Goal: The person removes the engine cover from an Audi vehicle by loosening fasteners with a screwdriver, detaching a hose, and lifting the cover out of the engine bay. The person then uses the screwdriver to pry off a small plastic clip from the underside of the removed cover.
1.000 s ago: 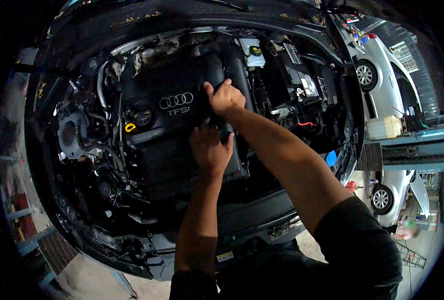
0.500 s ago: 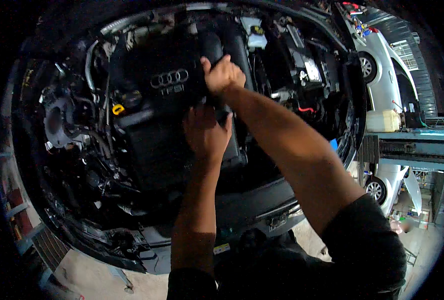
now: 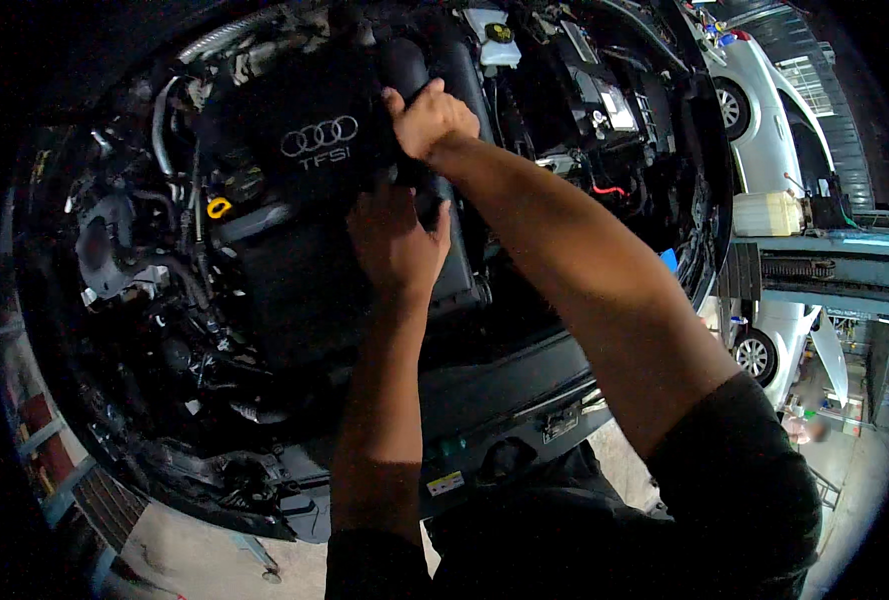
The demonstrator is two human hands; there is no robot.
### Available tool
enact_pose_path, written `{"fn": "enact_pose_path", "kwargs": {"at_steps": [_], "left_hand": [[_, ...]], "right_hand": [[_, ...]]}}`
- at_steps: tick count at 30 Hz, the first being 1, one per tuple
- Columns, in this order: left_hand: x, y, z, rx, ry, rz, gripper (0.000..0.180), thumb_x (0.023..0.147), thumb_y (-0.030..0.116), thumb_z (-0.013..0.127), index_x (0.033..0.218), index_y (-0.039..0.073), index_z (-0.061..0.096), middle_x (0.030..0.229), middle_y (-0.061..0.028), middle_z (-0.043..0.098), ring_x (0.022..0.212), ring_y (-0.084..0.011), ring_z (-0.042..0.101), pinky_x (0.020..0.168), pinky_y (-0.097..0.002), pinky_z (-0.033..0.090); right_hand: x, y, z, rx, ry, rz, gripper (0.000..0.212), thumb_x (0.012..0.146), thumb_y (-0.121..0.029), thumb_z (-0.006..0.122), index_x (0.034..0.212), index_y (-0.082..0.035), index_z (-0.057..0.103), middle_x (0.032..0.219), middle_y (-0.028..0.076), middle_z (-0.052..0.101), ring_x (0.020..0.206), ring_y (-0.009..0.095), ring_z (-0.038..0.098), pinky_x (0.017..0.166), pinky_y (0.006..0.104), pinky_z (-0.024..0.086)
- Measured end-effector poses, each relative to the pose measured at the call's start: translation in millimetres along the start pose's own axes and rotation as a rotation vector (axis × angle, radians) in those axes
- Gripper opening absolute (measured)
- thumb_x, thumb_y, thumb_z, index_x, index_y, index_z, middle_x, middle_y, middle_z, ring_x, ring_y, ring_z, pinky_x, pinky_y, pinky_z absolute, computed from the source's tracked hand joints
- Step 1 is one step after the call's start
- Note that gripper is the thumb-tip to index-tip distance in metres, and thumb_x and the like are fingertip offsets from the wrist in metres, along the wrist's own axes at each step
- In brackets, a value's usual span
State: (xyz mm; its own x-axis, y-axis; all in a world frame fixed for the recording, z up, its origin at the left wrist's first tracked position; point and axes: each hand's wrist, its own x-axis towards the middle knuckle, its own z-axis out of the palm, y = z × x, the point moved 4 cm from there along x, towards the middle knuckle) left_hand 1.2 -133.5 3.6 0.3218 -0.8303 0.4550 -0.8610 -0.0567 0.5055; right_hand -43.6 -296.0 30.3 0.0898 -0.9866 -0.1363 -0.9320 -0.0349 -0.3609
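Observation:
Under the raised hood of a car, a black plastic engine cover (image 3: 265,125) with a ring emblem fills the middle of the bay. Along its right side runs a thick black air intake hose (image 3: 402,65). My right hand (image 3: 437,122) is wrapped round this hose, thumb on its left side; the fingertips are partly hidden. Just nearer to me, my left hand (image 3: 397,240) lies spread, palm down, at the cover's right edge beside the black air filter box (image 3: 300,300). Its thumb sticks out to the right, and shadow darkens its fingers.
A yellow dipstick loop (image 3: 220,208) stands left of the cover. At the back right are a white fluid reservoir (image 3: 493,38) and the battery area (image 3: 610,105). The front body edge (image 3: 505,385) lies between me and the engine. Beyond are a silver car (image 3: 770,130) and a blue lift post (image 3: 825,270).
The whole view has shifted, so engine and hands sit a little higher and further left. Both hands stay at about the same places on the engine.

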Motion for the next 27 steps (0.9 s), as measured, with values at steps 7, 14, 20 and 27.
{"fn": "enact_pose_path", "kwargs": {"at_steps": [7,14,20,27], "left_hand": [[-8,-4,6,0.037,0.079,0.011,0.036,0.082,0.036,0.08,0.104,0.009,0.071,0.114,-0.014,0.066,0.109,-0.0348,0.062,0.098,-0.0484,0.047],[-14,-12,-36,-0.375,-0.004,0.112,0.035,0.088,0.018,0.078,0.12,0.008,0.067,0.119,-0.0122,0.067,0.114,-0.0338,0.062,0.102,-0.0465,0.046],[-141,12,-161,-0.093,-0.181,0.04,0.028,0.094,0.013,0.07,0.121,0.005,0.067,0.125,-0.0143,0.065,0.118,-0.0351,0.061,0.104,-0.0472,0.045],[-298,49,-239,0.071,-0.313,-0.14,0.028,0.092,0.012,0.069,0.119,0.006,0.069,0.129,-0.0123,0.062,0.118,-0.0349,0.06,0.103,-0.0462,0.045]], "right_hand": [[-32,42,-109,-0.026,0.212,-0.616,0.044,0.097,-0.045,0.063,0.109,-0.004,0.072,0.11,0.02,0.072,0.097,0.043,0.07,0.086,0.05,0.058],[-262,230,-156,-0.072,0.128,-0.421,0.045,0.084,-0.01,0.079,0.125,-0.004,0.061,0.104,0.015,0.064,0.088,0.033,0.07,0.072,0.0402,0.057],[-421,333,-126,-0.174,-0.056,-0.28,0.052,0.077,-0.016,0.083,0.125,-0.009,0.062,0.12,0.015,0.061,0.114,0.037,0.059,0.093,0.0457,0.051],[-424,399,-77,-0.365,-0.204,-0.55,0.035,0.09,-0.024,0.062,0.121,-0.01,0.07,0.141,0.017,0.055,0.132,0.035,0.049,0.109,0.0459,0.042]]}}
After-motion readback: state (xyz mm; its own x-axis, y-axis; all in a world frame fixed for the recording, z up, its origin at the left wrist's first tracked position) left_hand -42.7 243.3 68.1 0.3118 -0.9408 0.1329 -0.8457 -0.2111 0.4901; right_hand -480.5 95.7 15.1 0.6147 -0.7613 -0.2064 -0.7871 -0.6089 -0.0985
